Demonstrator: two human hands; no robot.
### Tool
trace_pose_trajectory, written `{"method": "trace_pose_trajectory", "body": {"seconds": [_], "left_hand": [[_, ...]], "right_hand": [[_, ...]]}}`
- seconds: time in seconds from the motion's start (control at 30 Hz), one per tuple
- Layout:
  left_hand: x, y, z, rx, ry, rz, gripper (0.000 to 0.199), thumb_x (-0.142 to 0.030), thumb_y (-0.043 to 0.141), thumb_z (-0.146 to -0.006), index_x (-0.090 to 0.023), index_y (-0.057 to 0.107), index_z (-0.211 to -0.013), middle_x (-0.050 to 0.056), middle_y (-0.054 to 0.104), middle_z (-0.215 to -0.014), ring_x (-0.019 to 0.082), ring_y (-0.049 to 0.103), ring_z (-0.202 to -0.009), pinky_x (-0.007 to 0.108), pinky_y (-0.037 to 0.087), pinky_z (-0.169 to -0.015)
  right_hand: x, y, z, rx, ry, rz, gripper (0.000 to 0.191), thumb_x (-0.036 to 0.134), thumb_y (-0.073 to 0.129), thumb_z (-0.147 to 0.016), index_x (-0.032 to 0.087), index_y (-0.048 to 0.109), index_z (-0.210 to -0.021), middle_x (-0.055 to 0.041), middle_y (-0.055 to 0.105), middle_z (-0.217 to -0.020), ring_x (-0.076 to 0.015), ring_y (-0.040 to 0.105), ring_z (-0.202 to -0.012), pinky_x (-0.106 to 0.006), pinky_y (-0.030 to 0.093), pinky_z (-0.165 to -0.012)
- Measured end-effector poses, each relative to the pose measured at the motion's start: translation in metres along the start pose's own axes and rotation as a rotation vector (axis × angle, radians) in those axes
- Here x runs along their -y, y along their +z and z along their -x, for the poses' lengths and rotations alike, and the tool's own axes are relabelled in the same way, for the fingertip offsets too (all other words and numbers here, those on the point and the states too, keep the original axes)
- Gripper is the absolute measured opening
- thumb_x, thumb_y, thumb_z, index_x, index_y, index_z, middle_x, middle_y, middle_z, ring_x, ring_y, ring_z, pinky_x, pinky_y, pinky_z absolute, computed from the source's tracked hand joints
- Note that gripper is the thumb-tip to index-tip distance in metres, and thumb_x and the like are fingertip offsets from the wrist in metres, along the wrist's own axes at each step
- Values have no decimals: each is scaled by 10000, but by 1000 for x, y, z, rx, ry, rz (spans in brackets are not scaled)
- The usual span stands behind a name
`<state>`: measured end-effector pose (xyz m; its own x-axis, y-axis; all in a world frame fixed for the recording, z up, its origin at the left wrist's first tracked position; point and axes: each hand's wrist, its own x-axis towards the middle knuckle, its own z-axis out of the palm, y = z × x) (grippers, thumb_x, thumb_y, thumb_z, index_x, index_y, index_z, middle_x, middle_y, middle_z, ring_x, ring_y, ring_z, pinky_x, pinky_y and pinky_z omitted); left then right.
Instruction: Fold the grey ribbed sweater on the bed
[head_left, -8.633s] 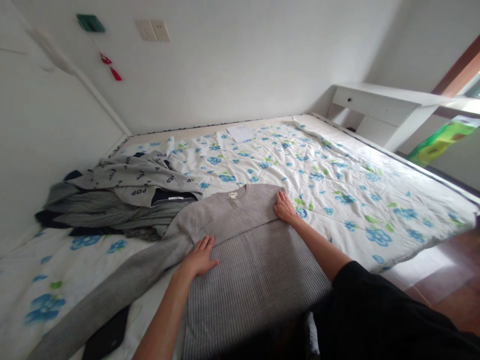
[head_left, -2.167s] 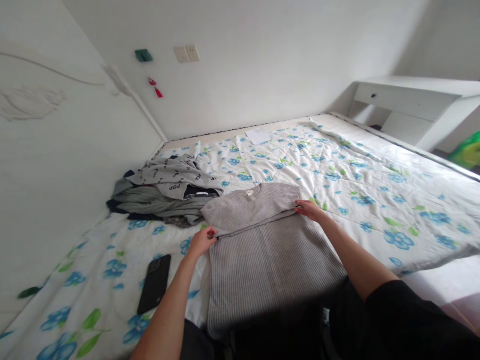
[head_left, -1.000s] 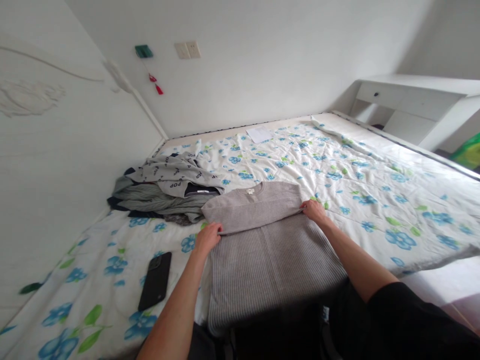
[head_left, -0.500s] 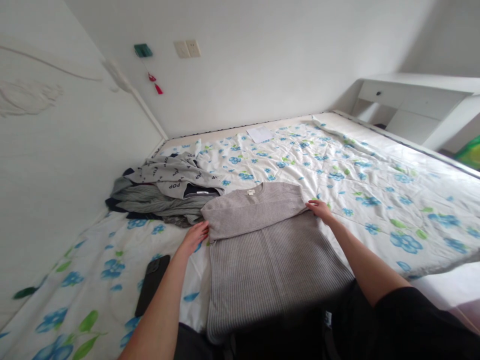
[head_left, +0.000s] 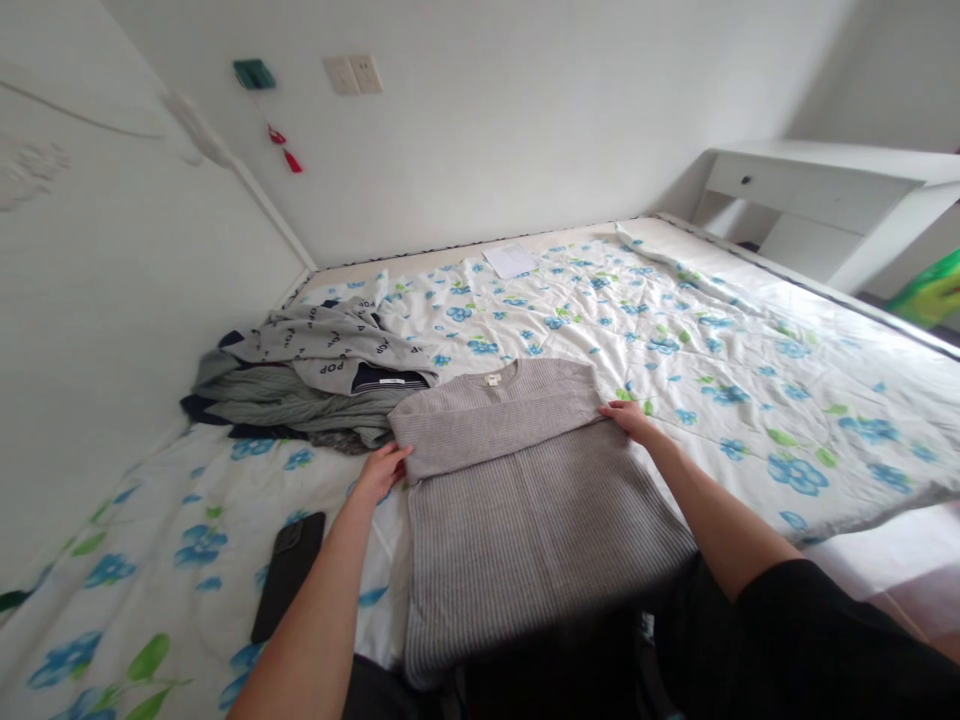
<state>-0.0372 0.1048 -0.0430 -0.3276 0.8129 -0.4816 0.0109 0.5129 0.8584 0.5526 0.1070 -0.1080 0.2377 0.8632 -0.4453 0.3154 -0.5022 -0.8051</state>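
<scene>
A grey ribbed sweater (head_left: 540, 510) lies flat on the bed, neckline away from me, its sleeves folded in a band across the chest. At the left end of that band, my left hand (head_left: 385, 470) has its fingers closed on the fabric edge. My right hand (head_left: 628, 418) pinches the band's right end between thumb and fingers. Part of each grip is hidden by the cloth. The sweater's lower hem runs down to my lap. A dark phone (head_left: 289, 575) lies on the bed left of my left forearm.
A heap of clothes (head_left: 300, 385) lies at the left against the white headboard (head_left: 112, 330), just beyond the sweater. White paper (head_left: 510, 261) rests near the far edge of the flowered sheet (head_left: 720, 400). A white desk (head_left: 817, 200) stands at the back right.
The whole view has shifted slightly, so everything appears a little farther left. Both hands stay at the same ends of the sweater's folded band, and the sweater looks unchanged.
</scene>
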Motion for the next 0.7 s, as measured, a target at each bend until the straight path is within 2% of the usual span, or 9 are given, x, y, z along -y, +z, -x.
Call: {"method": "trace_pose_trajectory", "body": {"seconds": [0.1, 0.2, 0.33, 0.53, 0.6, 0.7], "left_hand": [[-1, -10, 8, 240, -131, -111, 479, -346, 1088, -700, -200, 774, -1031, 87, 869, -1022, 195, 793, -778, 276, 649, -691], [0, -15, 13, 361, -210, -233, 629, -412, 1152, -551, -219, 767, -1011, 89, 874, -1057, 222, 809, -846, 300, 663, -725], [2, -15, 6, 327, -131, -306, 746, -365, 1178, -381, -198, 788, -995, 130, 877, -1130, 250, 822, -978, 289, 651, -796], [-1, -14, -6, 165, 73, -368, 736, -522, 1142, -353, -179, 785, -898, 105, 860, -954, 276, 800, -885, 305, 612, -719], [-3, -14, -2, 165, 71, -362, 765, -570, 1137, -357, -179, 788, -914, 98, 859, -968, 256, 793, -880, 289, 607, -719], [-4, -19, 13, 232, -56, -324, 782, -614, 1134, -411, -204, 772, -969, 75, 854, -986, 211, 780, -831, 274, 616, -722]], "right_hand": [[1, 0, 2, 20, 37, -35, 341, 497, 880, -910, 194, 787, -1036, -49, 706, -805, -202, 643, -756, -259, 525, -632], [1, 0, 4, 51, 40, -33, 356, 525, 883, -913, 194, 771, -980, -34, 665, -742, -193, 607, -714, -253, 496, -588], [1, -2, 4, 11, 19, 24, 352, 521, 884, -914, 199, 742, -918, 0, 573, -653, -177, 546, -659, -242, 436, -550], [5, -4, 6, 32, 33, -15, 374, 543, 902, -880, 210, 754, -964, 12, 572, -672, -180, 551, -683, -251, 460, -593], [7, -5, 9, 61, 59, -47, 386, 547, 910, -874, 206, 759, -971, -1, 602, -707, -185, 570, -718, -257, 485, -613], [7, -9, 17, 107, 88, -59, 355, 533, 874, -929, 202, 750, -966, -27, 663, -806, -190, 621, -805, -250, 527, -653]]}}
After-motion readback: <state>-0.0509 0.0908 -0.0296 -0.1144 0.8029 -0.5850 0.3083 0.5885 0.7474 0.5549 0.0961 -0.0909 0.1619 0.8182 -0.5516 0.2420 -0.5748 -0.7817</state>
